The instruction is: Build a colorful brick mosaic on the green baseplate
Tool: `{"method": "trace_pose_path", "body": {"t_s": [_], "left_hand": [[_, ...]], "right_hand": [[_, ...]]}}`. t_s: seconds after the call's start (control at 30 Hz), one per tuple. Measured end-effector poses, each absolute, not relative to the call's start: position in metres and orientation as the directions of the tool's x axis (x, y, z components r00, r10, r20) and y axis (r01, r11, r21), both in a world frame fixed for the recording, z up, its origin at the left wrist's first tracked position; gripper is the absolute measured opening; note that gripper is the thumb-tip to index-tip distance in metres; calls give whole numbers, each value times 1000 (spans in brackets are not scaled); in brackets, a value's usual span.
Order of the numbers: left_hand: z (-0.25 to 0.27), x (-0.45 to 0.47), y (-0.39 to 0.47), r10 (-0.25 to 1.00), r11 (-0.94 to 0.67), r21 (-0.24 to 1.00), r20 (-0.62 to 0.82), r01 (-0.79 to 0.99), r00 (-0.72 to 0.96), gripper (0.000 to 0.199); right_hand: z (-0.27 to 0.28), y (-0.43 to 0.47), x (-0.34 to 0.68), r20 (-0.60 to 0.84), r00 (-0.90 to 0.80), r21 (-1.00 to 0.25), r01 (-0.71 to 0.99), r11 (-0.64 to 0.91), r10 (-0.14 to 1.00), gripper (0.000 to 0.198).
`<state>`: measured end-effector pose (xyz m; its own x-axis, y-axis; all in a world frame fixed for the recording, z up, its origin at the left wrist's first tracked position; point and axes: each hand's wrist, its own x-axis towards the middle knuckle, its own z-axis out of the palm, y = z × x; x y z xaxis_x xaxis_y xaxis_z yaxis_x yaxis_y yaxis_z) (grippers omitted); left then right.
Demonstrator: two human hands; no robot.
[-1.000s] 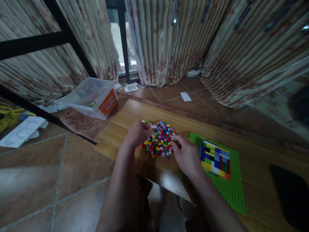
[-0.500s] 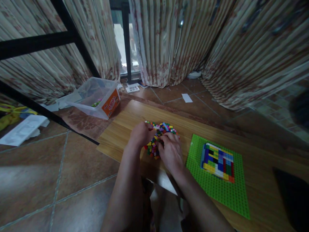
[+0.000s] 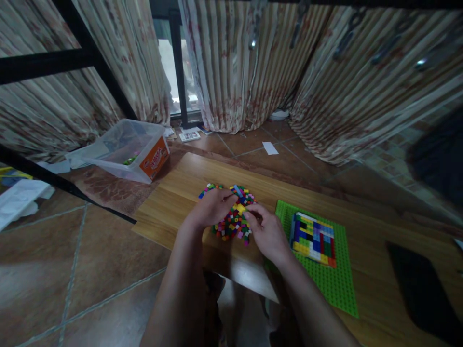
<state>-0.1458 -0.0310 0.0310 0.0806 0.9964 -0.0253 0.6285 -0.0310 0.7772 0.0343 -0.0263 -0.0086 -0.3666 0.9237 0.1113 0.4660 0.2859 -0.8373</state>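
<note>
A heap of small toy building bricks (image 3: 231, 225) in many colours lies on the wooden table. Over its left part is my left hand (image 3: 216, 206), fingers bent and closed, their tips close to a yellow brick (image 3: 240, 208); whatever they hold is hidden. My right hand (image 3: 266, 232) comes in from the other side, thumb and forefinger pinched at the yellow brick's right end. Right of the heap, a green studded baseplate (image 3: 327, 284) carries a flat, layered block of multicoloured bricks (image 3: 314, 239).
The wooden table (image 3: 173, 193) runs from left to right. On it at the right lies a dark flat object (image 3: 419, 289). A clear plastic box (image 3: 126, 144) with an orange label stands beyond the left end. Black metal bars (image 3: 104, 205) cross the left side; striped curtains (image 3: 224, 72) hang behind.
The view has shifted, so the table and baseplate sit further left. My hands have drawn slightly apart over the heap, and a yellow brick now shows between their fingertips.
</note>
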Motion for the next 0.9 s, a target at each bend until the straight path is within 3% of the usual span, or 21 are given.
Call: {"method": "trace_pose_path", "body": {"t_s": [0.1, 0.33, 0.53, 0.63, 0.73, 0.9], "left_hand": [[27, -141, -29, 984, -84, 848, -13, 523, 179, 29], [35, -133, -29, 991, -10, 915, -46, 403, 129, 28], [29, -134, -27, 991, 134, 972, -133, 193, -19, 21], [24, -132, -26, 980, 197, 966, -198, 169, -13, 14], [25, -130, -25, 977, 208, 956, -214, 209, 6, 12], [32, -124, -27, 978, 183, 959, -199, 215, 56, 11]], "right_hand": [[-6, -26, 35, 66, -386, -909, 356, 215, 920, 24], [0, -25, 37, 18, -356, -986, 146, 75, 934, 23], [-6, -23, 36, 138, -331, -832, 473, 290, 933, 16], [-6, -23, 32, 167, -324, -793, 517, 322, 931, 19], [-3, -22, 32, 160, -253, -867, 426, 258, 954, 21], [3, -19, 33, 15, -181, -991, 130, 39, 983, 27]]}}
